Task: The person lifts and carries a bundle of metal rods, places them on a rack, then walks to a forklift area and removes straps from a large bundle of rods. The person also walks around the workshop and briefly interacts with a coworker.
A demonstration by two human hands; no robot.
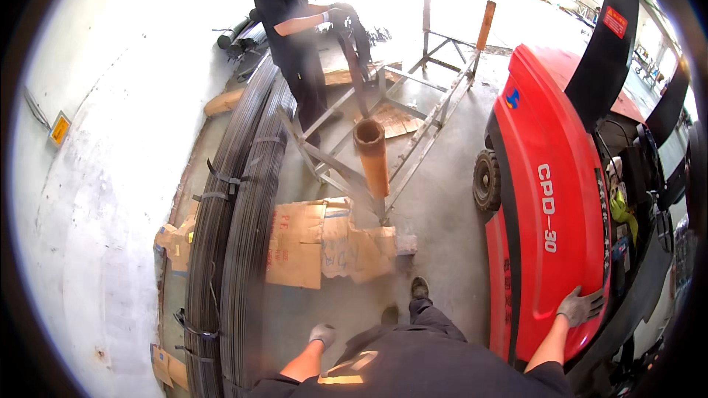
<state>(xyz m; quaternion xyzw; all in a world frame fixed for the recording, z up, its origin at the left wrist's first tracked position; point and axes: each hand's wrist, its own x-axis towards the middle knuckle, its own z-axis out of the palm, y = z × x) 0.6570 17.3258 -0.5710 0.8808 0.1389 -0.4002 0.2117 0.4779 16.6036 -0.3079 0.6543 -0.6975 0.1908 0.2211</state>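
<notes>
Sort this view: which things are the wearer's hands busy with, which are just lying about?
In hand:
- Red-bodied forklift, touched by the grey-gloved right hand
- Grey-gloved left hand: no held thing visible

Lying about, untouched by these hands:
- Long strapped bundles of dark, thin rods
- Flattened brown cardboard on the floor

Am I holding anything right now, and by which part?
Nothing shows in the left hand, though its inside is hidden. The right hand appears to rest on the forklift without gripping it.
</notes>
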